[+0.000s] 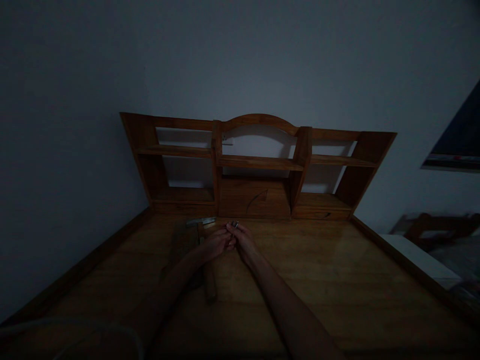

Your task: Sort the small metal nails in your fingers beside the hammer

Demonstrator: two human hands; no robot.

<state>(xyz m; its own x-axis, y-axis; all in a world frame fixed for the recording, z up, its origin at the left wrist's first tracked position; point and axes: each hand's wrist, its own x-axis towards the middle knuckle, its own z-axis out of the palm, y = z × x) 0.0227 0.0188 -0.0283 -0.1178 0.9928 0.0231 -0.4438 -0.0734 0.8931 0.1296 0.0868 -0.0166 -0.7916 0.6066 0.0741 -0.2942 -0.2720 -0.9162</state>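
My left hand (216,244) and my right hand (244,240) meet near the back of the wooden desk. Between their closed fingertips is a small shiny metal piece (235,224); the light is too dim to tell its kind. Both hands appear to grip it, though the fingers hide most of it. Beneath and beside my left forearm lies a hammer (210,286), its wooden handle toward me and its metal head toward the shelves. A dark flat patch or object (183,246) shows under the hammer, its kind unclear.
A wooden shelf unit (258,162) with cubbies and small drawers stands along the desk's back edge. Raised rims border the desktop (330,280) on both sides. To the right are a white surface (416,257) and a wooden chair back (442,226). A pale cable-like strip (75,322) crosses the lower left.
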